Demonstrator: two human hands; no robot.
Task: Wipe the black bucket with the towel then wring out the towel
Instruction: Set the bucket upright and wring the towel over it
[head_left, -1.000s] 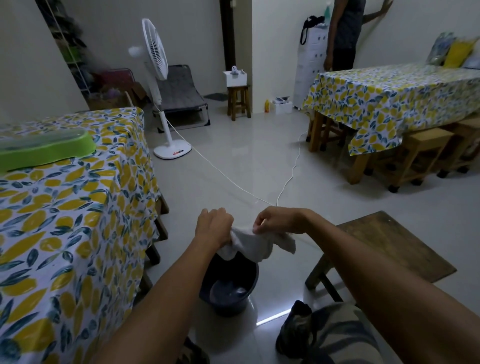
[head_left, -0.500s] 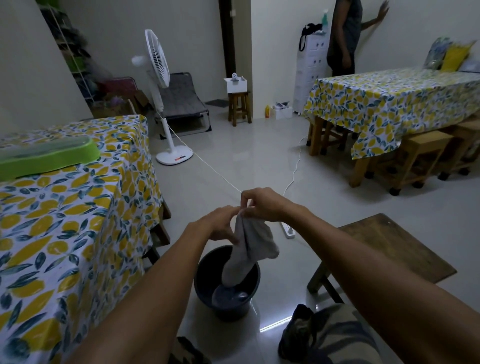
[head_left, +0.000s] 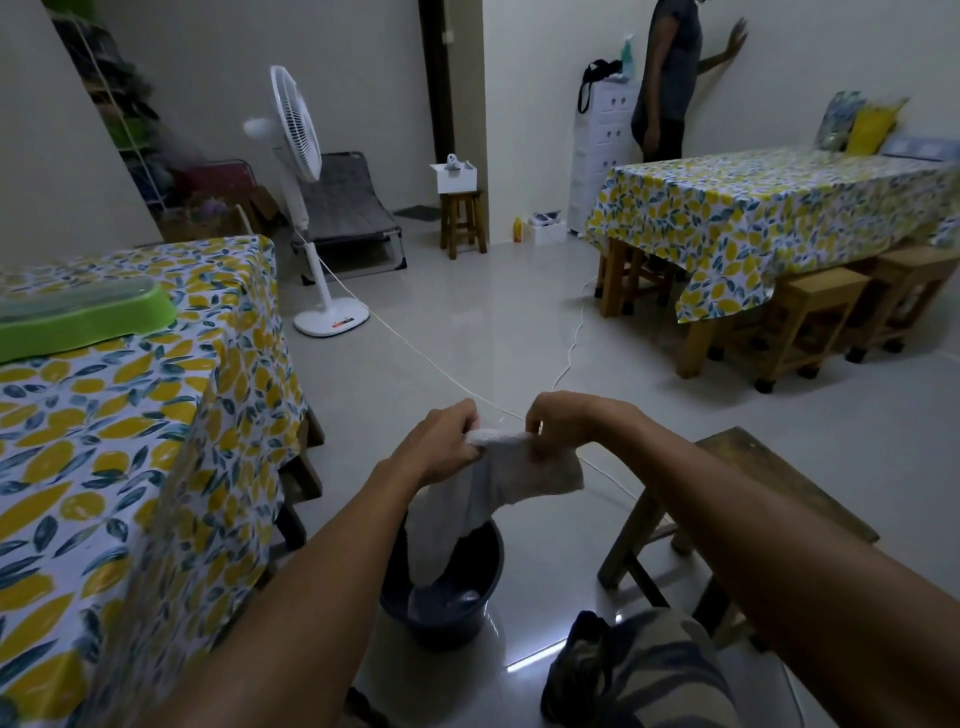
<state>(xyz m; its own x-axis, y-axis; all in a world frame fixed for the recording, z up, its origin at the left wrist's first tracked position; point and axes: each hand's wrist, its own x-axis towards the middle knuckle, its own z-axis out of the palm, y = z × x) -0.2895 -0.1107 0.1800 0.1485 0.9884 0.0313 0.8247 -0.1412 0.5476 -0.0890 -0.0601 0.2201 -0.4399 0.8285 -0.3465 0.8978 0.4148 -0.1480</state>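
Observation:
A black bucket (head_left: 480, 597) stands on the floor below my hands, with some water in its bottom. A white towel (head_left: 511, 480) hangs spread over it, its lower end dipping inside the bucket. My left hand (head_left: 441, 441) pinches the towel's top left corner. My right hand (head_left: 563, 421) grips the top edge a short way to the right. Both hands hold the towel above the bucket's rim.
A table with a lemon-print cloth (head_left: 130, 415) and a green tub (head_left: 78, 317) is close on the left. A wooden stool (head_left: 753, 499) stands at the right. A fan (head_left: 306, 208) and its white cord (head_left: 415, 353) cross the floor ahead. A person (head_left: 670, 78) stands by the far wall.
The towel went from bunched between my hands to hanging from my right hand, and is now stretched out between both hands. My left hand has taken hold of its corner.

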